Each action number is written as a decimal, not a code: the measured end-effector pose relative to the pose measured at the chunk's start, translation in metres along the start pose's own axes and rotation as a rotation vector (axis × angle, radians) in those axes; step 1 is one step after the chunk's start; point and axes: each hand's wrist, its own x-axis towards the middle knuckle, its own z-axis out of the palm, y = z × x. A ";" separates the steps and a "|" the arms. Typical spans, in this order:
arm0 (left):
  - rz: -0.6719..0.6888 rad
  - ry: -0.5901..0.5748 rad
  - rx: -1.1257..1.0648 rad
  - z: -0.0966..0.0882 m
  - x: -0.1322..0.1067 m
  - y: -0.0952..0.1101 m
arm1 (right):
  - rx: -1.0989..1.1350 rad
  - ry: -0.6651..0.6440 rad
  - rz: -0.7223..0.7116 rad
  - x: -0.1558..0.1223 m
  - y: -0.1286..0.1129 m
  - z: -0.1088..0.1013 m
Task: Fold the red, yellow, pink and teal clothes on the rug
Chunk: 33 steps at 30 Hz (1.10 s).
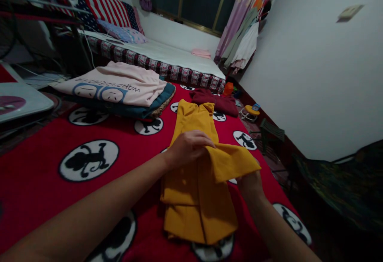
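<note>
A mustard-yellow garment [194, 198] lies lengthwise on a red blanket [44, 174] printed with black-and-white mouse circles. My left hand [187, 147] is closed, pinching a fold of the yellow cloth and drawing it across the garment's middle. My right hand [249, 184] sits under the lifted right flap of the same garment; its fingers are hidden by the fabric. A dark red garment [220, 101] lies crumpled just beyond the yellow one's far end.
A stack of folded clothes, pink on top of teal [119, 90], rests on the blanket at the left. Beyond is a second bed with a white sheet [167, 54]. Clothes hang by the curtain [245, 42]; a white wall runs along the right.
</note>
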 end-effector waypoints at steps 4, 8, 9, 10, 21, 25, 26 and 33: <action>-0.012 -0.255 -0.131 -0.020 -0.018 0.018 | -0.383 -0.380 -0.401 -0.015 -0.014 -0.023; 0.008 -0.445 -0.017 -0.043 -0.050 0.027 | -0.759 -0.652 -0.661 -0.021 -0.008 -0.048; -0.003 -0.455 0.037 -0.049 -0.058 0.025 | -0.824 -0.653 -0.694 -0.022 -0.006 -0.052; -0.019 -0.451 0.098 -0.054 -0.065 0.020 | -0.886 -0.655 -0.713 -0.021 -0.003 -0.055; 0.095 -0.494 0.369 -0.057 -0.065 -0.023 | -1.068 -0.887 -0.788 -0.001 0.008 -0.034; 0.117 -0.552 0.296 -0.050 -0.060 -0.016 | -0.963 -0.955 -0.699 -0.003 0.004 -0.021; 0.115 -0.562 0.280 -0.050 -0.062 -0.011 | -0.920 -0.968 -0.675 -0.007 0.000 -0.020; 0.026 -0.492 -0.001 -0.056 -0.081 0.046 | -0.574 -0.937 -0.404 -0.046 -0.038 -0.016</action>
